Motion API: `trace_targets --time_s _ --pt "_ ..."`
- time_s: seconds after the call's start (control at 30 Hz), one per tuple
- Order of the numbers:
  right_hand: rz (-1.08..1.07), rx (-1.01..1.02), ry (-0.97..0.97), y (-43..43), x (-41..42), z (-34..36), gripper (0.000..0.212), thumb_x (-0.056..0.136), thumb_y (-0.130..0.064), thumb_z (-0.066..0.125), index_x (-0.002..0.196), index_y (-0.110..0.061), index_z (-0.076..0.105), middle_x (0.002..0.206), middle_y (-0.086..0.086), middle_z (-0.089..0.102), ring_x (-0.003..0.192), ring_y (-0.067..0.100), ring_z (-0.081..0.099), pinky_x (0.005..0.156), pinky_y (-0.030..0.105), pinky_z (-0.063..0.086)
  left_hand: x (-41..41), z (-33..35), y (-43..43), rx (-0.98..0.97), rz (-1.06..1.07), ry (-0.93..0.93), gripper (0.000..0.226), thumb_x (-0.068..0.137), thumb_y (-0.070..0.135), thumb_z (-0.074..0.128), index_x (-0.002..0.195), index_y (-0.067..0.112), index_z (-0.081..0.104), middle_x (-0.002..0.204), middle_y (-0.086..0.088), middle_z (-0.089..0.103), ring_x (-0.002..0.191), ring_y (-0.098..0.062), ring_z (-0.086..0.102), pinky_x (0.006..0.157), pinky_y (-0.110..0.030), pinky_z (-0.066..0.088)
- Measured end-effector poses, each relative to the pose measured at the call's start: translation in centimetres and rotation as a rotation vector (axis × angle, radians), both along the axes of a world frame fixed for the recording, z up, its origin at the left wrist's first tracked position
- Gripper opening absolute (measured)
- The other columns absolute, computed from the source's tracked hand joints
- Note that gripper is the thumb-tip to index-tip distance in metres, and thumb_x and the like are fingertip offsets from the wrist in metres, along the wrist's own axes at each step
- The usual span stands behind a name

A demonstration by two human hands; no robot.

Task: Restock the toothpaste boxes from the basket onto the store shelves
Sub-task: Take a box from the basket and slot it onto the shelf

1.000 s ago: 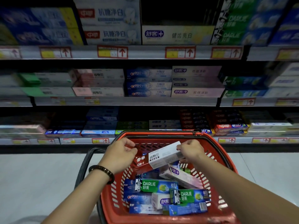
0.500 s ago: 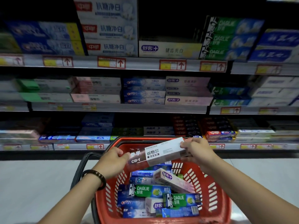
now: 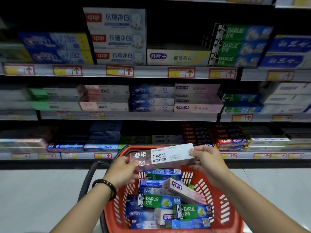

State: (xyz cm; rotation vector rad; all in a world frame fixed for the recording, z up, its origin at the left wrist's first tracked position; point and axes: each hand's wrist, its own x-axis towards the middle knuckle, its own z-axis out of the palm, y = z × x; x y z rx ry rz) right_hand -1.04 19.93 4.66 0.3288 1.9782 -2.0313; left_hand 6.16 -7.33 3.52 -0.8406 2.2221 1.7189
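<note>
I hold a pink-and-white toothpaste box (image 3: pixel 162 156) level above the red basket (image 3: pixel 223 204). My left hand (image 3: pixel 123 171) grips its pink left end, and my right hand (image 3: pixel 206 158) pinches its white right end. Below it the basket holds several boxes, among them a green Darlie box (image 3: pixel 154 201) and a pale pink box (image 3: pixel 183 190) lying tilted on top. Matching pink-and-white boxes (image 3: pixel 106 105) sit on the middle shelf, left of centre.
Three shelves (image 3: pixel 134 116) packed with toothpaste boxes fill the view ahead, each edge carrying red-and-yellow price tags. A black handle (image 3: pixel 85 184) curves off the basket's left side. Pale floor lies to both sides of the basket.
Both hands have lifted the pink-and-white box higher out of the basket and turned it closer to level. My view has tilted upward, showing more of the top shelf.
</note>
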Motion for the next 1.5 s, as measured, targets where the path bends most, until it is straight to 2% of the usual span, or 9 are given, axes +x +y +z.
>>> trace_targets --time_s 0.1,0.27,0.43,0.67,0.83,0.97,1.2,1.37,1.5 --pt "-0.012 -0.004 0.025 -0.3 0.3 -0.4 0.007 0.104 -0.001 0.062 0.111 0.000 0.065 0.101 0.019 0.080 0.089 0.030 0.080 0.066 0.033 0.063 -0.1 -0.1 -0.3 -0.006 0.049 0.041 0.043 0.103 0.024 0.063 0.141 0.010 0.048 0.112 -0.006 0.070 0.091 -0.020 0.078 0.083 -0.041 0.065" --pt "-0.043 -0.021 0.015 -0.7 0.2 -1.8 0.014 0.103 0.000 0.063 0.117 -0.004 0.063 0.103 0.016 0.081 0.097 0.030 0.080 0.080 0.043 0.063 -0.1 0.0 -0.7 0.014 0.124 0.147 0.038 0.098 0.015 0.069 0.132 0.018 0.053 0.119 -0.003 0.066 0.098 -0.020 0.073 0.085 -0.039 0.064" --pt "-0.075 0.016 0.026 -1.2 0.3 -2.5 0.016 0.101 0.006 0.063 0.113 -0.005 0.065 0.104 0.018 0.079 0.098 0.032 0.079 0.082 0.044 0.065 0.0 0.0 -0.9 -0.076 0.151 0.275 0.029 0.096 0.012 0.072 0.122 0.021 0.059 0.108 0.000 0.072 0.094 -0.017 0.073 0.083 -0.043 0.064" --pt "-0.120 0.058 0.063 -2.1 0.1 -3.3 0.015 0.098 -0.004 0.072 0.111 -0.013 0.072 0.097 0.007 0.082 0.101 0.036 0.077 0.095 0.061 0.060 0.3 0.5 -1.2 -0.105 0.215 0.343 0.026 0.096 0.016 0.073 0.114 0.026 0.059 0.105 0.006 0.071 0.085 -0.016 0.076 0.081 -0.044 0.064" --pt "-0.141 0.073 0.120 -2.7 -0.2 -3.2 0.017 0.096 -0.007 0.074 0.107 -0.020 0.077 0.100 0.001 0.082 0.100 0.023 0.079 0.099 0.052 0.060 0.4 0.8 -1.3 -0.078 0.240 0.382 0.020 0.097 0.017 0.071 0.114 0.021 0.062 0.107 0.002 0.070 0.087 -0.014 0.074 0.081 -0.042 0.065" --pt "-0.171 0.078 0.146 -3.3 -0.4 -3.0 0.023 0.094 -0.006 0.076 0.109 -0.023 0.078 0.099 -0.002 0.082 0.099 0.020 0.078 0.100 0.052 0.060 0.5 1.2 -1.2 -0.062 0.291 0.407 0.006 0.103 0.021 0.063 0.105 0.026 0.063 0.107 0.001 0.071 0.084 -0.014 0.074 0.083 -0.045 0.064" --pt "-0.187 0.083 0.174 -4.6 0.0 -2.9 0.019 0.093 -0.010 0.078 0.108 -0.022 0.079 0.095 -0.002 0.082 0.097 0.020 0.079 0.098 0.052 0.060 0.8 1.6 -2.0 -0.117 0.344 0.434 0.006 0.101 0.024 0.066 0.103 0.029 0.068 0.105 0.009 0.072 0.076 -0.011 0.076 0.080 -0.044 0.065" --pt "-0.198 0.099 0.211 -5.2 0.3 -2.1 0.016 0.092 -0.014 0.080 0.103 -0.026 0.081 0.095 -0.006 0.082 0.096 0.019 0.078 0.096 0.049 0.062 1.1 1.8 -2.6 -0.207 0.361 0.407 0.010 0.098 0.033 0.069 0.093 0.042 0.066 0.098 0.014 0.074 0.083 -0.016 0.076 0.082 -0.047 0.063" --pt "-0.189 0.113 0.252 -5.5 0.3 -1.0 0.016 0.092 -0.018 0.081 0.105 -0.028 0.081 0.096 -0.009 0.082 0.096 0.016 0.078 0.097 0.049 0.061 1.3 2.6 -2.6 -0.243 0.386 0.402 0.011 0.098 0.034 0.068 0.097 0.044 0.063 0.097 0.017 0.074 0.086 -0.015 0.076 0.085 -0.047 0.063"
